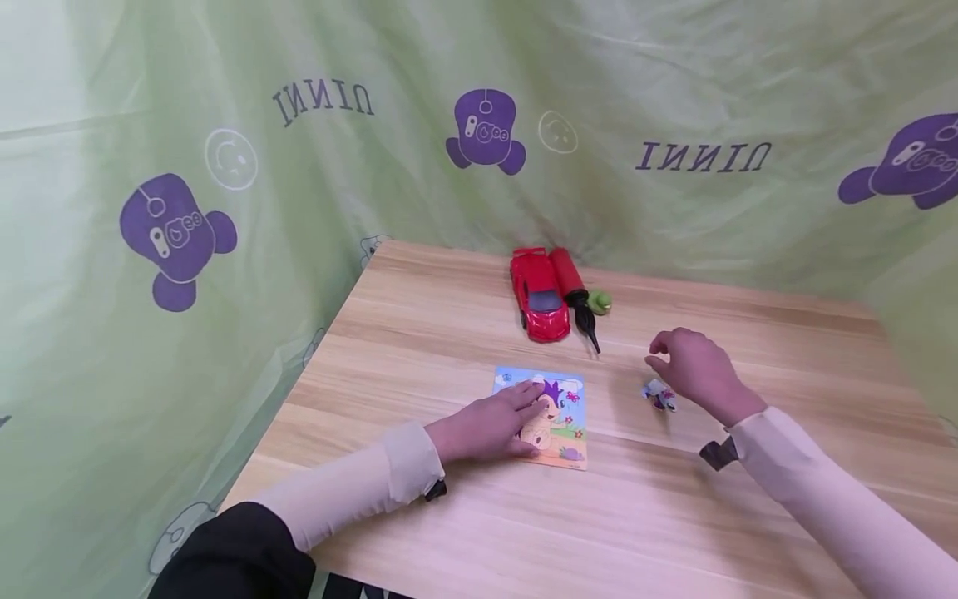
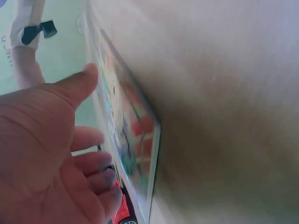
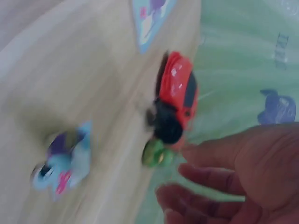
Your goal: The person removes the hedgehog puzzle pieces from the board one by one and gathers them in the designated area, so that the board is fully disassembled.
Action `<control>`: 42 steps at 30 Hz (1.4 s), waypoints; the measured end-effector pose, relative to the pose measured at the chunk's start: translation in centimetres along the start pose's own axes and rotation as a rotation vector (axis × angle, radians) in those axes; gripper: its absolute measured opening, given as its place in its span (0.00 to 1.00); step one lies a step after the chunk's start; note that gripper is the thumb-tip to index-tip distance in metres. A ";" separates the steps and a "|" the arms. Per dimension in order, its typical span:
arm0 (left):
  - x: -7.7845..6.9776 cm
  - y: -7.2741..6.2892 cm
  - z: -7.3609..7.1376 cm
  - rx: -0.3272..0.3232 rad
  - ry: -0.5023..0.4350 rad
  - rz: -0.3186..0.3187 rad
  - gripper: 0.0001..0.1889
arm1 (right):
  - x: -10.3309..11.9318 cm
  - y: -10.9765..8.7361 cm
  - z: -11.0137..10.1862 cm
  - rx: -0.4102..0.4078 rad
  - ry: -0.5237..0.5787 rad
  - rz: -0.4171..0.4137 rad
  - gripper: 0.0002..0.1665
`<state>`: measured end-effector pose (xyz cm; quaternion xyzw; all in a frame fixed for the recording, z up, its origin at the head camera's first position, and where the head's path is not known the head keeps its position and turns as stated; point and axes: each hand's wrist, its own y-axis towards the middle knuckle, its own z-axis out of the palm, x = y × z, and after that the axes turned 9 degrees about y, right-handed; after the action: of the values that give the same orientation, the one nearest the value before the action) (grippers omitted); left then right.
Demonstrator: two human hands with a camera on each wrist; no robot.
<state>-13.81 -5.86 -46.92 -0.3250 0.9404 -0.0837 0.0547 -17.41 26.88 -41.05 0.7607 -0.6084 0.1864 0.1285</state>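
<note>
Sitting on one table (image 1: pixel 419 333) are one picture board (image 1: pixel 563 426), one small heap of pieces (image 1: pixel 659 394) too bunched to count, one red car (image 1: pixel 539 295), one pump (image 1: pixel 567 273) and one green toy (image 1: pixel 599 301). The board lies flat near the middle, the heap to its right; the car, pump and toy stand side by side beyond the board, the toy just right of the pump. Three purple figures (image 1: pixel 486 129) and two mirrored words show on the curtain (image 1: pixel 419 50). Two hands are in view, both sleeved in white. The left hand (image 1: pixel 490 423) reaches in from the lower left, palm down over the board's left half, fingers extended, thumb apart, gripping nothing; whether it touches the board I cannot tell. The right hand (image 1: pixel 699 370) is raised over the table beside the heap, apart from it, its forearm slanting from the lower right, fingers loosely bent, thumb apart, holding nothing.
</note>
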 end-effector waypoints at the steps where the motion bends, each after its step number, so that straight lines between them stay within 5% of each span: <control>1: -0.2 -0.2 0.0 0.006 0.006 -0.014 0.42 | 0.5 0.2 0.1 0.010 0.007 -0.018 0.11; 15: 0.1 -1.2 1.0 -0.018 0.010 -0.054 0.39 | 5.2 3.5 4.7 0.230 0.113 -0.208 0.04; 23: 1.3 -0.9 1.6 -0.033 0.006 -0.043 0.39 | 7.5 5.1 8.3 0.185 0.023 -0.372 0.14; 32: 1.8 -0.8 1.6 -0.062 0.002 0.002 0.40 | 9.5 5.0 9.4 0.134 -0.069 -0.364 0.08; 42: 1.8 -1.0 1.1 -0.033 0.009 0.018 0.39 | 10.1 5.3 9.7 0.169 0.004 -0.269 0.08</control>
<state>-14.44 -7.86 -47.86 -0.3169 0.9448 -0.0692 0.0461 -19.41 12.74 -45.50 0.8431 -0.4828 0.2195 0.0888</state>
